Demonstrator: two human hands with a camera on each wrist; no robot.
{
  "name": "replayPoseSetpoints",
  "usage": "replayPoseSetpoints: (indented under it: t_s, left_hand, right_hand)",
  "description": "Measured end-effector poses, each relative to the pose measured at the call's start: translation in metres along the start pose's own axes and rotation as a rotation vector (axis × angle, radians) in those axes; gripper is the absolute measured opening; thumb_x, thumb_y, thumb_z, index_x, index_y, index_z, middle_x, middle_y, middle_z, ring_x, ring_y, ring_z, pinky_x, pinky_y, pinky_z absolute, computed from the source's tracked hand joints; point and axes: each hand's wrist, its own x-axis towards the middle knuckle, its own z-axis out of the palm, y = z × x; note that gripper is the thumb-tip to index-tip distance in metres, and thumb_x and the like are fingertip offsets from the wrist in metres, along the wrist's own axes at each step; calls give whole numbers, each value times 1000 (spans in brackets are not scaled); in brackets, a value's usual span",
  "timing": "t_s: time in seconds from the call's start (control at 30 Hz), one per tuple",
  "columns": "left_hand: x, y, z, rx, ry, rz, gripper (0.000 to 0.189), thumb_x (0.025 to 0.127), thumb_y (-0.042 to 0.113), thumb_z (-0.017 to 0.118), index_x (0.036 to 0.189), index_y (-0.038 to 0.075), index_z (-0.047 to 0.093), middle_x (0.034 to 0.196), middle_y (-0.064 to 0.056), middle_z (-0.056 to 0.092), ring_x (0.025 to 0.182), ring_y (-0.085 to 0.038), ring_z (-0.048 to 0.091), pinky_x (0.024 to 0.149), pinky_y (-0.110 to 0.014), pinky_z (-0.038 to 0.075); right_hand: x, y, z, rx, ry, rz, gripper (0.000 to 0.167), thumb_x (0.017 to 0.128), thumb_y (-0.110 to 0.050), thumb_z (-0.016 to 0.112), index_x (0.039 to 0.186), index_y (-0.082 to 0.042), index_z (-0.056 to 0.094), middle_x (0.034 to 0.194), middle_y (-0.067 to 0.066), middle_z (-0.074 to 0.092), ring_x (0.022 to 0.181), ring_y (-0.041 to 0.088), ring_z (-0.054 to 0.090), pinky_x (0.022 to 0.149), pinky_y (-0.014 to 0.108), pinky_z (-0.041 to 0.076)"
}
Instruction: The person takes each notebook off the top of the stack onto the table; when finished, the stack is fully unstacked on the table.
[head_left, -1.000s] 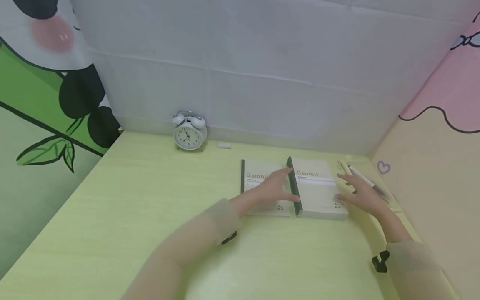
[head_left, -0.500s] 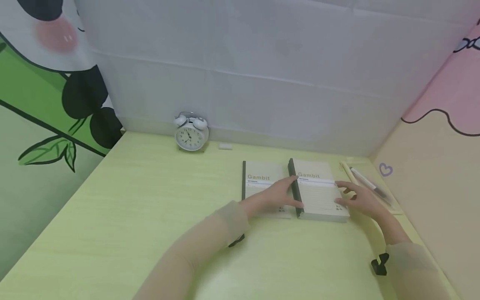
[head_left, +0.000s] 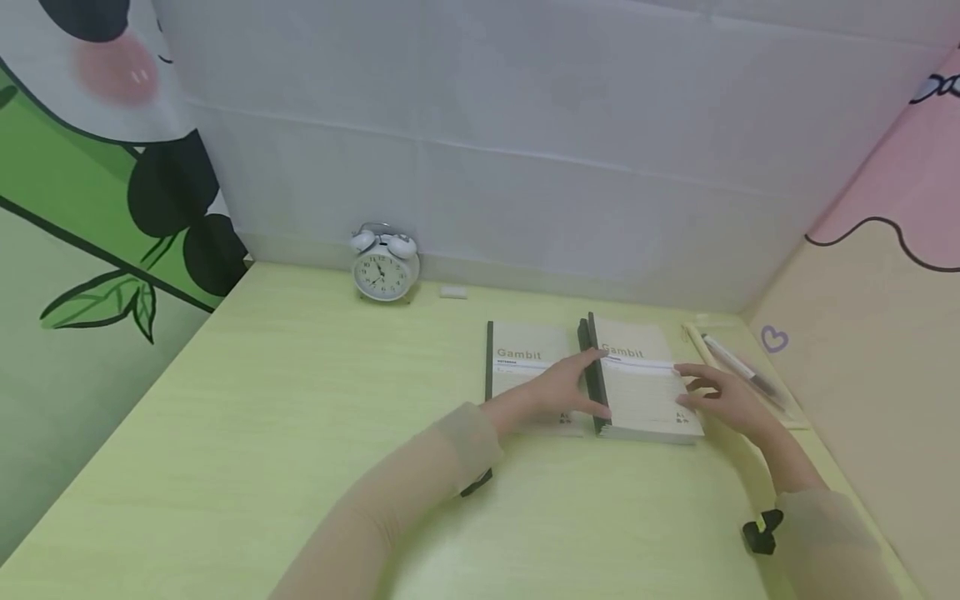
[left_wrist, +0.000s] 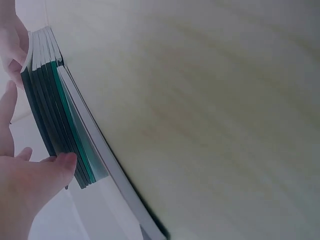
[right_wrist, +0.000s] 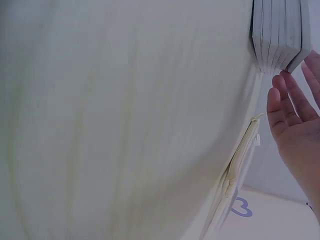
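Note:
A stack of notebooks (head_left: pixel 641 387) with dark spines stands right of centre on the table, the top one shifted a little rightward from those beneath. Left of it a thin, pale "Gambit" notebook (head_left: pixel 517 340) lies partly behind my left arm. My left hand (head_left: pixel 551 392) is spread along the stack's spine side; its thumb (left_wrist: pixel 65 165) touches the dark spines in the left wrist view. At the opposite edge, my right hand (head_left: pixel 727 404) touches the top notebook with extended, slightly bent fingers. In the right wrist view, the fingertips (right_wrist: pixel 280 82) meet the page edges of the notebooks (right_wrist: pixel 280 35).
A white alarm clock (head_left: pixel 384 271) stands at the back left, beside a small white block (head_left: pixel 453 292). A clear pouch with pens (head_left: pixel 750 371) lies along the right edge, close to my right hand. A pale wall sheet (head_left: pixel 525 208) closes off the back.
Both hands have closed in on the stack from either side and come slightly nearer. The top notebook has shifted slightly right of the notebooks under it.

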Motion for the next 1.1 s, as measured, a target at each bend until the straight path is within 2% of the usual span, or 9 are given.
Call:
replayPoseSetpoints:
  t_s: [0.1,0.23,0.3,0.37,0.53,0.77,0.93,1.0,1.1]
  left_hand:
    - [1,3,2,-27,35,13,98,74,36,80,151,21,21,157,-4,21,136,-19,35,110,-32,32]
    - [2,7,6,-127,95,4,93,73,23,81,149,22,27,157,-3,21,117,-15,52,87,-21,49]
    - [3,10,8,-193,128,-4,92,72,15,81,148,22,29,156,-4,21,107,-14,55,75,-17,50]
    - [3,13,9,-250,167,-16,91,72,10,81,148,22,31,154,-3,26,99,-13,57,71,-15,50]
    - [2,20,5,-323,255,-62,89,71,7,80,146,23,35,129,-3,45,86,-10,57,72,-16,50]
    - [-6,25,-15,-344,269,-100,89,72,4,79,146,22,34,107,-7,57,90,-17,60,74,-19,51]
    - [-12,26,-30,-345,250,-87,89,73,3,77,147,21,32,119,-8,55,90,-14,60,75,-19,52]
    - [-14,25,-35,-346,246,-88,88,73,3,78,147,21,33,126,-7,52,90,-12,60,75,-19,52]
    - [-17,24,-44,-349,254,-94,88,72,3,78,146,19,34,125,-5,52,88,-12,60,75,-20,52]
  right_hand:
    - [-2,-1,-1,18,2,2,55,88,-27,67,136,-6,49,129,18,55,103,19,58,77,19,50]
    - [-3,-1,-1,22,24,-20,53,88,-24,67,133,-3,51,124,21,56,95,8,59,75,18,50]
    - [-4,-2,-2,41,43,-29,51,88,-22,67,132,-1,51,121,20,57,92,5,59,74,18,50]
    - [-5,-4,-3,75,51,-37,50,89,-20,66,133,-1,50,121,17,56,92,3,59,74,17,50]
    - [-5,-12,-9,132,62,-23,53,89,-24,66,137,-8,48,125,-2,55,97,-4,57,77,13,48]
    - [1,-29,-14,160,87,-54,56,90,-23,65,140,-10,45,129,-1,52,99,-5,55,79,10,45]
    - [5,-42,-17,253,101,-62,58,90,-19,65,142,-7,42,133,-11,51,104,-4,54,83,9,44]
    - [7,-49,-18,255,101,-47,59,90,-21,65,142,-7,42,134,-10,52,104,-5,53,84,8,43]
    - [9,-60,-18,234,93,-19,58,89,-27,66,141,-11,44,135,-6,53,104,-6,53,84,8,42]
